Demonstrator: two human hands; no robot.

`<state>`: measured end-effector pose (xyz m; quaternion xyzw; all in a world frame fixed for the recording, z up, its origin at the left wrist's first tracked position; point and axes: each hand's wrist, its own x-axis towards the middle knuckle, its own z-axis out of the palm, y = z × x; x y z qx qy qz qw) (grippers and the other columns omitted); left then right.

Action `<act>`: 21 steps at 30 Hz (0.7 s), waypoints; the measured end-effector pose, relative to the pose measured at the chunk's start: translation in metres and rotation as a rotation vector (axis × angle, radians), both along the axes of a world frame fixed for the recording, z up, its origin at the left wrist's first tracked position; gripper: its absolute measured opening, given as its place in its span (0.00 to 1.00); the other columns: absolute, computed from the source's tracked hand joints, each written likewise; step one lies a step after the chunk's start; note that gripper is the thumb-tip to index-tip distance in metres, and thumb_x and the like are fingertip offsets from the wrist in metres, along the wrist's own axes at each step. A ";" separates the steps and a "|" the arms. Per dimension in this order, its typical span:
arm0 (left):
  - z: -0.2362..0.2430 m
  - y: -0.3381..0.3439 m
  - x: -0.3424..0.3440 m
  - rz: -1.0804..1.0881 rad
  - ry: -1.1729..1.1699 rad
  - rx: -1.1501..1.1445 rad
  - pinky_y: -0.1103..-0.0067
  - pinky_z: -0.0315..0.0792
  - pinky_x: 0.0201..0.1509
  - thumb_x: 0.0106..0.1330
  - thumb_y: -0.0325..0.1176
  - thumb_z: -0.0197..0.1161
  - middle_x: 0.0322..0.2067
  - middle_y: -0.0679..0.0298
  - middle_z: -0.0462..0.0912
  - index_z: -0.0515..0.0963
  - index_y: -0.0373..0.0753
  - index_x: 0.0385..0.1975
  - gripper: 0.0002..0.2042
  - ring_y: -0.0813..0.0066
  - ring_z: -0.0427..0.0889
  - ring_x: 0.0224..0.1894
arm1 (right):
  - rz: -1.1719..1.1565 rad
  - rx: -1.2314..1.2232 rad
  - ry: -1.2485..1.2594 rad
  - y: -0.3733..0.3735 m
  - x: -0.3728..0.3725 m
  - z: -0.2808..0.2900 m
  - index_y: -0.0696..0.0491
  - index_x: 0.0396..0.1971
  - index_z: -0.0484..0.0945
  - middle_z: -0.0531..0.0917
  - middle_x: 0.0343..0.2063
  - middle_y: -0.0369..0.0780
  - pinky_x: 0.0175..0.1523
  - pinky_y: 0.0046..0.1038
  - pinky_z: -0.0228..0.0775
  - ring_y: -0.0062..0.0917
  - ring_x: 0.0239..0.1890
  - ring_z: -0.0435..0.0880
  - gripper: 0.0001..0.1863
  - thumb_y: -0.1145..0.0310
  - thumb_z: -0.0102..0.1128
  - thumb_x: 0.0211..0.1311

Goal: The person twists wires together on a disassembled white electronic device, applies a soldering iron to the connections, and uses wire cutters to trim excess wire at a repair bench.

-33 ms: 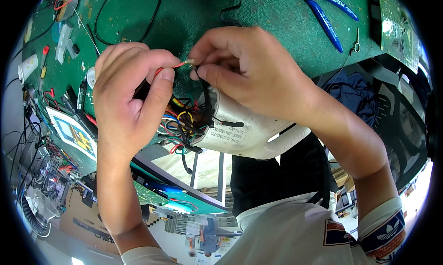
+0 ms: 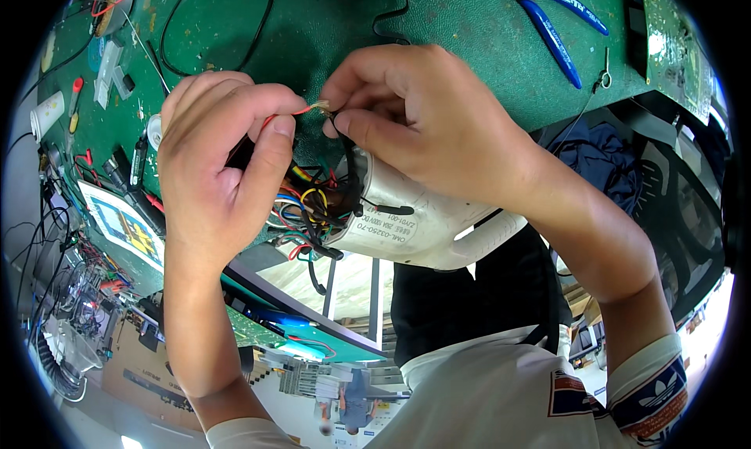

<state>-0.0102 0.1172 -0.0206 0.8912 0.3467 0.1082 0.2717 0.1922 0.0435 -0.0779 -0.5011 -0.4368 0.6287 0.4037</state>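
My left hand (image 2: 227,156) is closed, pinching a red wire (image 2: 301,113) between thumb and forefinger. Bare copper strands (image 2: 321,105) stick out of the wire's end, close to the fingertips of my other hand. My right hand (image 2: 415,109) is closed too, its thumb and fingers on a black wire (image 2: 336,124) that rises from a bundle. Below both hands lies a white plastic housing (image 2: 391,226), tilted near the bench edge. Out of its open end spills a tangle of coloured wires (image 2: 305,206), several tipped with black sleeves. My fingers partly hide where the wire ends meet.
Blue-handled pliers (image 2: 551,46) lie on the green mat (image 2: 469,26) at the far right. A green circuit board (image 2: 677,50) sits beyond them. Along the left are a white cup (image 2: 48,116), a wire spool (image 2: 115,7) and a card with a picture (image 2: 121,222).
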 end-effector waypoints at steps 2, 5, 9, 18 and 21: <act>0.000 0.000 -0.001 -0.002 0.006 -0.001 0.69 0.68 0.50 0.60 0.26 0.66 0.23 0.65 0.75 0.82 0.40 0.34 0.04 0.62 0.79 0.36 | 0.045 -0.019 -0.013 0.002 0.001 0.003 0.65 0.36 0.83 0.88 0.30 0.51 0.44 0.33 0.82 0.40 0.37 0.91 0.10 0.77 0.65 0.55; 0.000 0.000 -0.001 0.008 0.000 -0.003 0.69 0.68 0.50 0.60 0.25 0.66 0.23 0.65 0.75 0.82 0.40 0.34 0.04 0.62 0.79 0.36 | 0.110 -0.070 -0.040 0.005 0.004 0.011 0.65 0.36 0.83 0.88 0.31 0.52 0.44 0.34 0.82 0.41 0.37 0.91 0.10 0.77 0.65 0.55; -0.001 0.000 -0.001 0.020 -0.011 -0.002 0.69 0.68 0.51 0.60 0.25 0.66 0.23 0.65 0.75 0.82 0.40 0.34 0.04 0.62 0.79 0.36 | 0.084 -0.030 -0.075 0.004 0.005 0.008 0.65 0.36 0.84 0.88 0.31 0.52 0.45 0.34 0.82 0.41 0.36 0.91 0.10 0.76 0.66 0.54; -0.002 0.006 -0.005 -0.101 -0.016 0.032 0.69 0.69 0.50 0.55 0.24 0.67 0.25 0.64 0.78 0.83 0.40 0.33 0.07 0.60 0.80 0.37 | 0.156 -0.133 -0.016 0.009 0.008 0.014 0.65 0.34 0.85 0.89 0.31 0.51 0.45 0.30 0.82 0.34 0.36 0.91 0.09 0.76 0.66 0.54; 0.001 0.003 -0.002 -0.068 0.011 0.020 0.68 0.69 0.50 0.49 0.25 0.68 0.26 0.64 0.79 0.84 0.41 0.31 0.09 0.59 0.80 0.38 | 0.155 -0.163 0.045 0.009 0.008 0.016 0.65 0.34 0.85 0.89 0.30 0.49 0.45 0.29 0.82 0.31 0.36 0.92 0.09 0.77 0.65 0.54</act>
